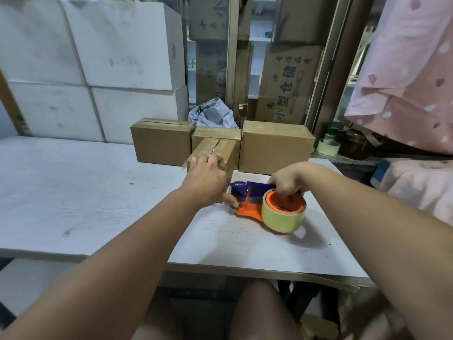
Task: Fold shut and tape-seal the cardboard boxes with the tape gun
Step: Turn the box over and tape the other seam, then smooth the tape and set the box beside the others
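Note:
A small cardboard box (220,149) with its top flaps folded shut lies end-on in the middle of the white table (73,192). My left hand (207,184) rests on its near end, fingers over the top edge and thumb down by the tape gun. The orange tape gun (250,209) with a blue guard and a yellowish tape roll (282,217) sits just in front of the box. My right hand (285,181) grips the gun from above at the roll. Three closed boxes stand behind: left (161,141), middle (215,133), right (274,148).
Large white cartons (93,65) are stacked at the back left. A crumpled grey bag (212,114) lies behind the boxes. A spare tape roll (328,147) and a dark jar (353,146) sit at the right on a ledge. Pink cloth (404,69) hangs at the right.

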`<action>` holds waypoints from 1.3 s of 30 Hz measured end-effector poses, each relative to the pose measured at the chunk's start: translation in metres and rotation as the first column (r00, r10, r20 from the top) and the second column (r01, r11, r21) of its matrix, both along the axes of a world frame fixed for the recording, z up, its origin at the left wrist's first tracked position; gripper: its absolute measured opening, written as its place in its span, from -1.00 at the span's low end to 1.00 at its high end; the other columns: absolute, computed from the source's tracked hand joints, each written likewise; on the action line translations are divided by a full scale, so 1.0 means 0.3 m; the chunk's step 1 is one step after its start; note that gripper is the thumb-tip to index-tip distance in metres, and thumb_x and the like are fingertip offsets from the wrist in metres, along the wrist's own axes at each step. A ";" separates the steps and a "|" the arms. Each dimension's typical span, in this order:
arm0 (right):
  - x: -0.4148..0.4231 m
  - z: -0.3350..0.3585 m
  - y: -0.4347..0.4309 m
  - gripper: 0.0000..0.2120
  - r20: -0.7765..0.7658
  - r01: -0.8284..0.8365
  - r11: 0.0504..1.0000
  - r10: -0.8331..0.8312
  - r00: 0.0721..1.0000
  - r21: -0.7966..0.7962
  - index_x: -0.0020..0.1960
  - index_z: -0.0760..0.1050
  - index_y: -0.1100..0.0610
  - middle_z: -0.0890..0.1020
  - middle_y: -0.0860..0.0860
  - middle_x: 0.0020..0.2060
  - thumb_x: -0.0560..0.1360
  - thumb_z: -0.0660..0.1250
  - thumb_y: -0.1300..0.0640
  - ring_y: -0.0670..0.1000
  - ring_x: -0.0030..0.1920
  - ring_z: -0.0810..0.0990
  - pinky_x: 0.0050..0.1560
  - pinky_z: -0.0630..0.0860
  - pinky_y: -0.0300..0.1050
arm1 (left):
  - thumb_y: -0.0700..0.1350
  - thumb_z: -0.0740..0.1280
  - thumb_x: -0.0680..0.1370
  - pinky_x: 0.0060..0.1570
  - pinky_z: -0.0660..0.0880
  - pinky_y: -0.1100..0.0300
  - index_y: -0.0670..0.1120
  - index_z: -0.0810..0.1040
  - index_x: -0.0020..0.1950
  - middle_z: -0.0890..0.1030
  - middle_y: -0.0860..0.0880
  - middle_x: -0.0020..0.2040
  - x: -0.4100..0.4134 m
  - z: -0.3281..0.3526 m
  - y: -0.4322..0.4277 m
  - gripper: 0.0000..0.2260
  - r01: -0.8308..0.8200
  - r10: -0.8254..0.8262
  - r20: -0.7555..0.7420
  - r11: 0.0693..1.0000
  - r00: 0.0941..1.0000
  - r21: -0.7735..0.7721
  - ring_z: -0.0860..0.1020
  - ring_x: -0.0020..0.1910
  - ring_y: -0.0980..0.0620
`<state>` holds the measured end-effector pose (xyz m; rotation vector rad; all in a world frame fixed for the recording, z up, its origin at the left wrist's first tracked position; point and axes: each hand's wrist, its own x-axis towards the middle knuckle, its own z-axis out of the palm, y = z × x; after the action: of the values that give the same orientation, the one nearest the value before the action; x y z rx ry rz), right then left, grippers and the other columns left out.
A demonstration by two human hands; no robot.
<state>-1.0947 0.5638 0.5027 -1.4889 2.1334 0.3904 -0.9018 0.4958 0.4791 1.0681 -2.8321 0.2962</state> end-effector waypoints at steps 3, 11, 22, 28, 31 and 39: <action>-0.023 -0.024 0.009 -0.55 0.105 0.069 0.997 -0.071 0.992 0.023 0.23 0.47 0.23 0.57 0.27 0.09 0.40 0.17 0.50 0.31 0.15 0.56 0.08 0.52 0.18 | 0.43 0.27 0.32 0.37 0.16 -0.13 0.10 0.63 0.13 0.21 -0.09 0.46 0.005 0.007 -0.010 -0.44 0.009 -0.010 0.017 1.000 1.000 0.005 0.21 0.40 -0.15; -0.106 -0.055 0.059 -0.61 0.417 0.374 0.926 -0.322 0.850 -0.048 0.12 0.47 0.25 0.56 0.18 -0.12 0.42 0.08 0.55 0.17 -0.18 0.58 -0.34 0.60 -0.06 | 0.15 0.24 0.55 0.26 0.34 -0.16 0.25 0.16 0.49 0.42 -0.06 0.28 0.024 0.012 -0.056 -0.48 0.147 -0.139 -0.126 0.988 0.982 0.053 0.39 0.27 -0.09; -0.125 -0.095 0.052 -0.60 0.489 0.511 0.857 -0.418 0.766 -0.068 0.22 0.42 0.41 0.55 0.37 0.07 0.40 0.11 0.50 0.32 -0.10 0.65 -0.30 0.63 0.05 | -0.17 0.23 0.53 0.19 0.38 -0.03 0.01 0.03 0.55 0.53 -0.06 0.25 0.017 0.004 -0.051 -0.37 0.060 -0.040 -0.326 0.997 0.945 0.052 0.48 0.15 -0.11; -0.116 -0.119 0.024 -0.70 0.414 0.551 0.810 -0.440 0.797 -0.199 0.14 0.46 0.31 0.62 0.32 -0.04 0.47 0.08 0.34 0.29 -0.12 0.67 -0.12 0.62 0.20 | -0.18 0.25 0.51 0.11 0.37 0.06 0.01 0.09 0.53 0.52 -0.03 0.28 0.009 -0.007 -0.055 -0.38 0.014 -0.006 -0.335 1.000 0.942 0.020 0.47 0.18 -0.11; -0.103 -0.117 0.013 -0.71 0.297 0.495 0.831 -0.421 0.857 -0.252 0.14 0.48 0.30 0.63 0.29 -0.03 0.49 0.11 0.27 0.27 -0.08 0.67 -0.04 0.60 0.21 | -0.21 0.28 0.49 0.01 0.37 0.10 0.04 0.13 0.51 0.51 -0.03 0.27 0.013 -0.015 -0.058 -0.37 0.004 -0.004 -0.341 1.000 0.940 -0.001 0.47 0.16 -0.10; -0.065 -0.099 -0.019 -0.40 0.125 0.347 0.746 -0.338 0.933 -0.568 0.43 0.20 -0.04 0.33 0.17 0.29 0.43 0.27 0.15 0.23 0.32 0.28 0.19 0.42 0.06 | -0.08 0.28 0.55 -0.12 0.43 0.08 0.08 0.26 0.37 0.52 0.01 0.21 0.003 -0.035 -0.060 -0.58 -0.058 0.045 -0.386 0.998 0.922 -0.024 0.48 0.13 -0.08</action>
<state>-1.1143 0.5580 0.4729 -1.3180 2.5881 -0.4598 -0.9009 0.4777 0.4685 1.0600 -2.4437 0.1213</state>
